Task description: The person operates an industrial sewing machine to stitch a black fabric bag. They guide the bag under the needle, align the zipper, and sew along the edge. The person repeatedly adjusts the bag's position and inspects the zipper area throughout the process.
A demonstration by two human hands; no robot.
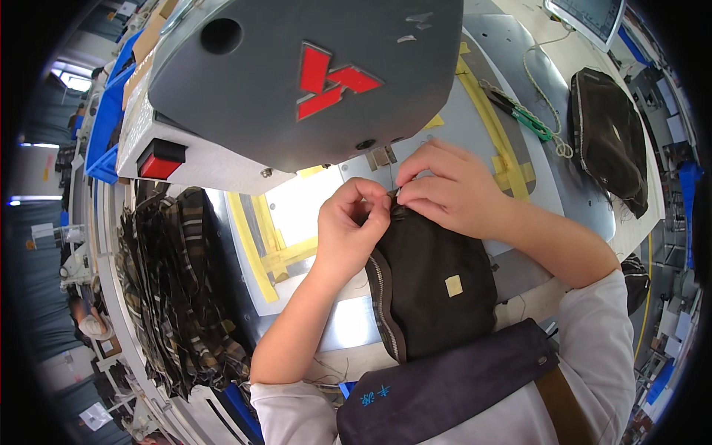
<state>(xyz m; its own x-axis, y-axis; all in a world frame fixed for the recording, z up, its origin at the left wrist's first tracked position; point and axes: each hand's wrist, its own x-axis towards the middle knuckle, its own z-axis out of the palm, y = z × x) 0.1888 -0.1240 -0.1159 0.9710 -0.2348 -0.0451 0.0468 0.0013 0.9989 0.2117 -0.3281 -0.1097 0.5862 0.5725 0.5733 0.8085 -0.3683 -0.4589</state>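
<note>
A dark zippered pouch (437,282) lies on the machine bed in front of me, its metal zip (383,304) running down the left side. A small yellowish patch (454,286) sits on its face. My left hand (351,228) is closed in a pinch on the pouch's far end. Close beside it, my right hand (454,190) pinches with thumb and forefinger at the same end; what lies between its fingertips is too small to make out. Both hands are just below the sewing machine's dark grey head (297,81), near a small metal plate (381,157).
Yellow tape strips (252,252) mark the bed. A stack of plaid fabric pieces (178,289) hangs at the left. To the right are green-handled snips (530,122) with a cord, and another dark pouch (610,141). A red switch (159,165) sits on the machine's side.
</note>
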